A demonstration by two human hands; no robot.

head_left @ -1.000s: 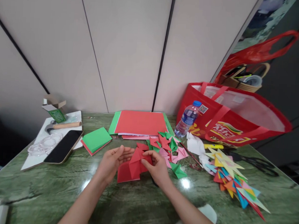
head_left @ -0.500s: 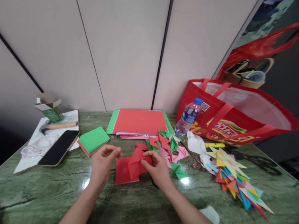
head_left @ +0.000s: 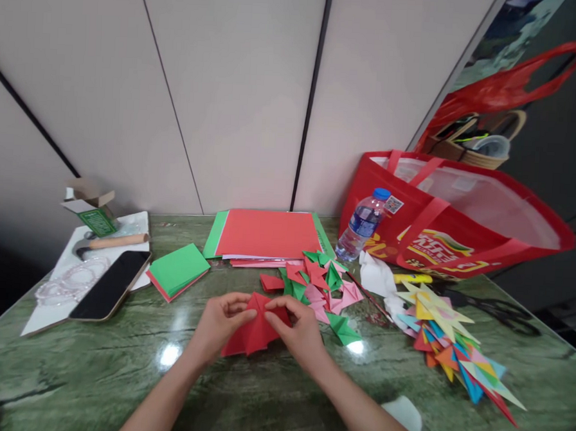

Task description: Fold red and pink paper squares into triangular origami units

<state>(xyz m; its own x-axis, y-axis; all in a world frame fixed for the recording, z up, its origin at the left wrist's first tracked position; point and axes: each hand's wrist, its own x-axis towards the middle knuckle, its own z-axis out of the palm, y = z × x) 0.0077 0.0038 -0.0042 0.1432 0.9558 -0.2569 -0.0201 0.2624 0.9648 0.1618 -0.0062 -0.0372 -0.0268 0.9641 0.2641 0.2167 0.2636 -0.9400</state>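
Observation:
A red sheet of origami paper [head_left: 255, 329], creased and partly folded, is held just above the table's front middle. My left hand [head_left: 227, 321] pinches its upper left side between thumb and fingers. On the other side, my right hand [head_left: 294, 322] grips the paper near its upper right edge, thumb on the front. The peak of the folded paper stands up between the two thumbs. Just behind my right hand lies a pile of small folded paper pieces [head_left: 319, 278] in red, green and pink. A single red folded piece [head_left: 271, 283] rests beside that pile.
Left stand a green and red paper stack [head_left: 179, 269], a phone [head_left: 110, 285], a hammer [head_left: 113, 242] and a small box [head_left: 95, 215]. Large coloured sheets [head_left: 268, 232] lie behind. To the right are a water bottle [head_left: 362, 226], red bag [head_left: 437, 223], scissors [head_left: 495, 310] and multicoloured folded paper [head_left: 450, 346].
My left hand has moved right and down onto the red paper and now pinches it. The paper's middle fold has drawn up into a peak between both hands.

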